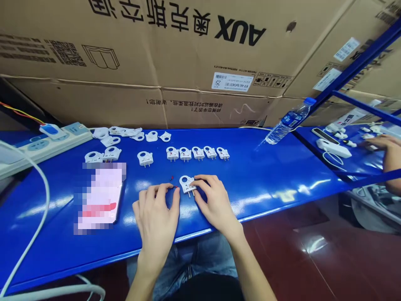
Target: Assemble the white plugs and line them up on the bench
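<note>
Close to the blue table's near edge, my right hand point(216, 200) grips the right side of a white plug housing point(186, 184). This housing has a round ring at its top and two metal prongs pointing down toward me. Left of it, my left hand point(159, 209) rests on the table, thumb and forefinger drawn together around a small dark piece, too tiny to name. A tiny red part point(172, 178) lies just beyond those fingertips. Farther back stands a row of several similar plug housings point(198, 153) with their prongs toward me, and another single housing point(145, 158) sits left of that row.
Loose white shells point(125, 132) lie at the back left, near a power strip point(62, 140). A pixelated pinkish flat object point(102, 196) is on the left. A water bottle point(290, 121) leans by the blue frame point(351, 75); another person's hand point(388, 146) works beyond it. Cardboard point(188, 54) stands behind.
</note>
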`<action>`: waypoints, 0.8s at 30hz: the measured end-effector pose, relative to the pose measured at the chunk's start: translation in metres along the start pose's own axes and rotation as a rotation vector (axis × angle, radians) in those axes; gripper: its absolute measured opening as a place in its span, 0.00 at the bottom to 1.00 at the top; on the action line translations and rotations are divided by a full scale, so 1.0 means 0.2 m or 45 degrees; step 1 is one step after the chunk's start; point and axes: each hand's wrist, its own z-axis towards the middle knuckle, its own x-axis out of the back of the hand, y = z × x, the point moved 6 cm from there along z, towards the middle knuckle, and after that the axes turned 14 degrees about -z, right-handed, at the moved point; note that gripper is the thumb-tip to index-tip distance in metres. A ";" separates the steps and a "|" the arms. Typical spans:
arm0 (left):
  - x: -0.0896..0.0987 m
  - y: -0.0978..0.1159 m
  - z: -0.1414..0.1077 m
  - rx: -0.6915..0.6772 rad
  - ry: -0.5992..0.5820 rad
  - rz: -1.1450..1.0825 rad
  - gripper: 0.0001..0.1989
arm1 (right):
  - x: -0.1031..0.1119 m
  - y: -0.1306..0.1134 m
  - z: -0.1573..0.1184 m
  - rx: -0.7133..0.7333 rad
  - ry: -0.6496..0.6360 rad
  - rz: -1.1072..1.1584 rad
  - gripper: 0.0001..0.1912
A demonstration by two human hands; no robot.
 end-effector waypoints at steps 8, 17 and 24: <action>-0.01 -0.01 0.00 -0.061 -0.028 -0.132 0.11 | 0.01 -0.01 0.00 0.058 -0.071 -0.036 0.12; 0.00 0.00 0.00 -0.089 -0.010 -0.342 0.10 | 0.02 -0.02 -0.01 0.047 -0.069 -0.040 0.11; -0.01 0.01 0.00 -0.085 -0.025 -0.314 0.11 | 0.01 -0.02 0.00 0.073 -0.085 -0.036 0.12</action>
